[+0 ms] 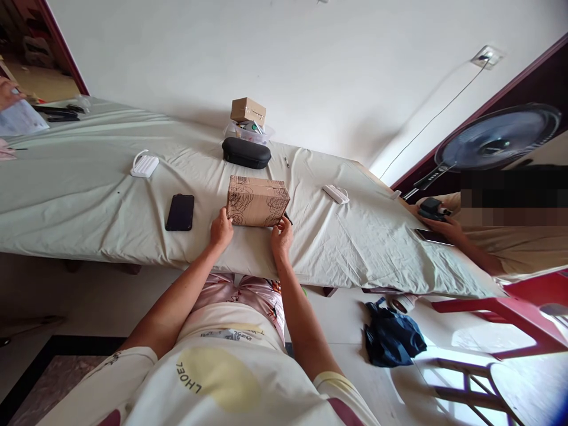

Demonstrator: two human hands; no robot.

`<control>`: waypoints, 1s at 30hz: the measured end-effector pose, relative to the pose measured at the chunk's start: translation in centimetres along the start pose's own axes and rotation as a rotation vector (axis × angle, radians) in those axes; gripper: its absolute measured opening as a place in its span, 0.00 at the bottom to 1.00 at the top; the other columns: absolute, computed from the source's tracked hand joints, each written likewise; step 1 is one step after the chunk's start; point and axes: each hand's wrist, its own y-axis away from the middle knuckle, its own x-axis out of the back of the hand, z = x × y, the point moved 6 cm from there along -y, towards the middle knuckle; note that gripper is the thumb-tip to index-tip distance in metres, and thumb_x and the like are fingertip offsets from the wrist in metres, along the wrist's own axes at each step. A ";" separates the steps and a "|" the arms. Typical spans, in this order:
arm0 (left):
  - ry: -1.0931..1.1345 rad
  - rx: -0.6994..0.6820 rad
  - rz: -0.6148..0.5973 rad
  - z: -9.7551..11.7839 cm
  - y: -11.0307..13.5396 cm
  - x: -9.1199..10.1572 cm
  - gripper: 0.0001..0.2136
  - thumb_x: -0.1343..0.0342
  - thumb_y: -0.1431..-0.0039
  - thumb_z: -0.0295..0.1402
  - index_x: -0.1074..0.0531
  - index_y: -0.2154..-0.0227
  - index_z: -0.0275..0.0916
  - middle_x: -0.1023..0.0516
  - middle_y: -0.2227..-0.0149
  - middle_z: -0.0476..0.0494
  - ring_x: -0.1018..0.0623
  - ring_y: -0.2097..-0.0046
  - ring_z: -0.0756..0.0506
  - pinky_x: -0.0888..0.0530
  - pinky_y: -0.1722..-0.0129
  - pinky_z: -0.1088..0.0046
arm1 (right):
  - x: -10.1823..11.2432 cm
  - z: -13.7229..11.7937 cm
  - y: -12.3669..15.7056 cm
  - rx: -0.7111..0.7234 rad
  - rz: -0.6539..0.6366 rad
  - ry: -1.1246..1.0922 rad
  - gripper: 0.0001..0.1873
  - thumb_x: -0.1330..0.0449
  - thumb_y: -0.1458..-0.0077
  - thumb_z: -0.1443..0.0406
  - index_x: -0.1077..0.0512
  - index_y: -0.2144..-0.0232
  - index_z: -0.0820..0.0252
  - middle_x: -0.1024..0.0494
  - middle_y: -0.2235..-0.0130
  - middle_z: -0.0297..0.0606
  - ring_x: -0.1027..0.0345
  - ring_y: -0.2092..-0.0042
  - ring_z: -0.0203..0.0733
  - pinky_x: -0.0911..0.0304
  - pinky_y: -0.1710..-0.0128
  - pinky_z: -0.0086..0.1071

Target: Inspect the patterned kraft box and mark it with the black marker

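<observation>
A small cardboard box (256,204) with black scribbled loops drawn on it is between my hands at the front part of the table. My left hand (221,229) is closed on its lower left corner. My right hand (281,236) grips the lower right corner, its fingers curled. A dark, pen-like stick (288,219) pokes out beside the right fingers; most of it is hidden. To the left of the box lies a black phone (180,213). Just behind the box sits a black zip case (246,153).
A clear plastic tub (261,136) with a smaller carton (248,110) stands against the wall. White corded blocks (145,166) (336,194) lie on either side of the cloth-covered table (110,219). Another person (479,236) sits right, near a fan (494,145); a hand (9,93) shows far left.
</observation>
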 end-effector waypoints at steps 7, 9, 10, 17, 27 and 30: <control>-0.039 -0.030 0.004 0.5 0.1 0.4 0.17 0.44 0.37 0.33 0.31 0.46 0.37 0.17 0.53 0.30 0.17 0.51 0.32 0.21 0.51 0.57 | -0.4 0.5 0.2 -0.027 -0.011 -0.007 0.23 0.44 0.46 0.63 0.30 0.47 0.56 0.22 0.55 0.43 0.28 0.54 0.46 0.30 0.49 0.45; -0.031 -0.036 0.004 0.6 0.1 0.4 0.21 0.42 0.38 0.36 0.32 0.43 0.35 0.18 0.48 0.27 0.17 0.48 0.31 0.22 0.48 0.56 | -0.5 0.4 0.2 -0.047 -0.018 -0.011 0.23 0.44 0.47 0.63 0.30 0.47 0.57 0.22 0.54 0.44 0.28 0.53 0.46 0.30 0.48 0.46; -0.024 -0.037 0.005 0.6 0.0 0.4 0.24 0.41 0.38 0.37 0.34 0.41 0.35 0.19 0.46 0.26 0.18 0.46 0.30 0.22 0.47 0.55 | -0.5 0.4 0.3 -0.058 -0.024 -0.012 0.24 0.44 0.47 0.63 0.31 0.47 0.57 0.22 0.53 0.44 0.28 0.53 0.46 0.30 0.48 0.47; -0.013 -0.041 -0.012 0.5 -0.3 0.1 0.28 0.43 0.35 0.41 0.36 0.36 0.34 0.20 0.44 0.25 0.18 0.45 0.30 0.23 0.46 0.56 | -0.3 -0.1 0.2 -0.065 -0.032 -0.005 0.24 0.44 0.47 0.64 0.30 0.47 0.58 0.22 0.51 0.46 0.28 0.51 0.47 0.31 0.46 0.47; -0.209 0.032 -0.133 1.3 -0.1 0.6 0.17 0.46 0.32 0.38 0.29 0.45 0.34 0.16 0.53 0.29 0.16 0.51 0.31 0.23 0.51 0.58 | -0.6 0.5 0.2 -0.075 -0.047 -0.042 0.24 0.43 0.48 0.64 0.30 0.47 0.58 0.22 0.52 0.45 0.28 0.53 0.45 0.30 0.47 0.44; -0.257 0.069 -0.184 1.8 0.0 0.9 0.19 0.47 0.30 0.37 0.31 0.41 0.34 0.17 0.49 0.29 0.17 0.48 0.31 0.24 0.48 0.58 | -0.6 0.2 0.2 -0.074 -0.054 -0.026 0.24 0.44 0.47 0.65 0.30 0.47 0.57 0.22 0.51 0.46 0.28 0.52 0.46 0.30 0.47 0.45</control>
